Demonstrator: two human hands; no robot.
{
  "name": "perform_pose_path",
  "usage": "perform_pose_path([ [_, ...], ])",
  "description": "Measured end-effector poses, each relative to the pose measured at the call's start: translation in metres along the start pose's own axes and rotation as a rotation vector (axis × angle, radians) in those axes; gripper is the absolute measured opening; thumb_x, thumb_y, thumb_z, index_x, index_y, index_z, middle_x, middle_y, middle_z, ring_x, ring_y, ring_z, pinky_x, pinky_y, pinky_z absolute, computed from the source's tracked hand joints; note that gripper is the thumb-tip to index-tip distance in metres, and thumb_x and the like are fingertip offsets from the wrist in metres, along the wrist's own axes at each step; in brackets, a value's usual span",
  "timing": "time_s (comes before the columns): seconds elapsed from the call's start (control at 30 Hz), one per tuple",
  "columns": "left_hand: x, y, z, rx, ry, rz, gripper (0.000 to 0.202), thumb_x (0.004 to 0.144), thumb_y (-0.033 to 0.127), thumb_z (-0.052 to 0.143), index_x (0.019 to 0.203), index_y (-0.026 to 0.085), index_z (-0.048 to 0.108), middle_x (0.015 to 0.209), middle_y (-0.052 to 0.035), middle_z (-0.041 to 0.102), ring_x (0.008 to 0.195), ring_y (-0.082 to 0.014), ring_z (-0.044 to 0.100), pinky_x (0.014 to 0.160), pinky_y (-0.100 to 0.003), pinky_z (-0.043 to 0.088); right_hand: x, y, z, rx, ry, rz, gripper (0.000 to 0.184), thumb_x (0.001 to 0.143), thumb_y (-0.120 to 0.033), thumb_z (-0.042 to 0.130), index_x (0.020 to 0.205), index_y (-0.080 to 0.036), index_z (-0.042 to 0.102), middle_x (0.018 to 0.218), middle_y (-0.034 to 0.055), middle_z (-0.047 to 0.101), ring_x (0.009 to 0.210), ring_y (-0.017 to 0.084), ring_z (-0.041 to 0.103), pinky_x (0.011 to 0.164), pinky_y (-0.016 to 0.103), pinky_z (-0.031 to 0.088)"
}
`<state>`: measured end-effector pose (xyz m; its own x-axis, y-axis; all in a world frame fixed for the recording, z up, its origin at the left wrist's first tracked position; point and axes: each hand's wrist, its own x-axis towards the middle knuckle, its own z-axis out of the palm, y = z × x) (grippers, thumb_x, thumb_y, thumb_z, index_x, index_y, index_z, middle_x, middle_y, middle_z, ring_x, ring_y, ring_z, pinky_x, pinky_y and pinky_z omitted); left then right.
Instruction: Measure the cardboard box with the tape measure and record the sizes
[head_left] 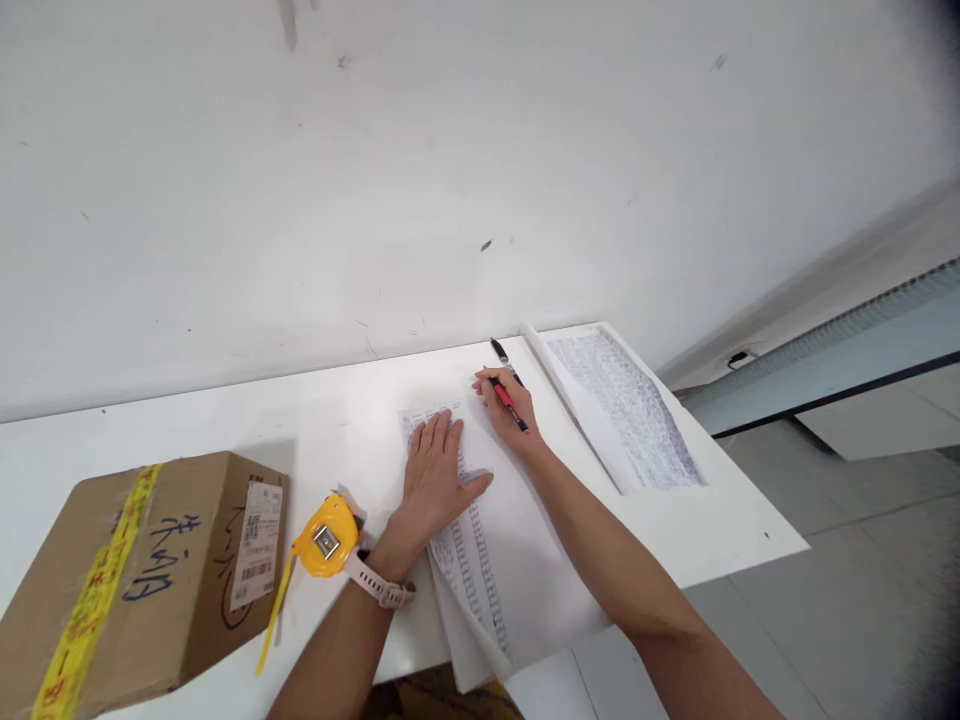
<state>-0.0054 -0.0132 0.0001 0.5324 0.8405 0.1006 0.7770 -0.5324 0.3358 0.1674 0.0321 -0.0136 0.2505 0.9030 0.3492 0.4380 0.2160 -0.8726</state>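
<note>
At the far left of the worktop (360, 425), a taped cardboard box (166, 575) with a shipping label stands clear of the writing area, so it can stay where it is. Beside it lies a yellow tape measure (326, 537), close to the watch strap (382, 588) on the left wrist; that forearm should keep from nudging it.

The left hand (433, 472) lies flat, palm down, fingers slightly spread and thumb out, holding nothing but pressing on the written part of the handwritten sheet (536, 530). That is good bracing; firm, even pressure should stop the paper sliding. The sheet lies in front of the body, its near end curling over the worktop's front edge, so drawing it inward would support it better.

The right hand (523, 403) grips a red-and-black pen (505, 394) between closed fingers near the sheet's far edge. Whether the tip touches paper, I cannot tell. A light, steady grip seems best. Just beyond lies a black pen (499, 350); farther right, a second written sheet (622, 410) lies well apart from the left hand.
</note>
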Motion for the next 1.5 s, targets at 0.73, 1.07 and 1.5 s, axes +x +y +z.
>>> perform_pose_path([
  [0.73, -0.083, 0.012, -0.032, -0.090, 0.499, -0.043, 0.028, 0.090, 0.026, 0.060, 0.117, 0.022, 0.059, 0.129, -0.0119, 0.062, 0.128, -0.0286, 0.049, 0.108, -0.049, 0.041, -0.004, 0.021, 0.001, -0.593, -0.077, -0.318, 0.052, 0.081, -0.002, 0.039, 0.124, -0.019, 0.064, 0.093, 0.0064, 0.075, 0.085, 0.022, 0.064, 0.077, 0.033, 0.045],
  [1.07, -0.172, -0.029, -0.058, -0.278, 0.456, -0.476, 0.055, 0.075, 0.021, 0.074, 0.126, 0.018, 0.055, 0.120, -0.0154, 0.062, 0.118, -0.0339, 0.056, 0.100, -0.051, 0.042, -0.021, -0.028, 0.003, -0.459, 0.011, -0.325, 0.047, 0.085, -0.009, 0.037, 0.121, -0.016, 0.066, 0.111, 0.0178, 0.069, 0.107, 0.030, 0.058, 0.094, 0.046, 0.040],
  [1.5, -0.279, 0.040, -0.108, -1.141, 0.653, -0.432, 0.069, 0.076, 0.037, 0.077, 0.134, 0.025, 0.042, 0.107, -0.0059, 0.061, 0.096, -0.0205, 0.061, 0.083, -0.031, 0.047, -0.119, -0.238, 0.026, 0.116, -1.261, -0.143, 0.043, 0.083, -0.059, 0.060, 0.086, -0.017, 0.070, 0.076, 0.0025, 0.064, 0.069, 0.015, 0.053, 0.061, 0.027, 0.038],
])
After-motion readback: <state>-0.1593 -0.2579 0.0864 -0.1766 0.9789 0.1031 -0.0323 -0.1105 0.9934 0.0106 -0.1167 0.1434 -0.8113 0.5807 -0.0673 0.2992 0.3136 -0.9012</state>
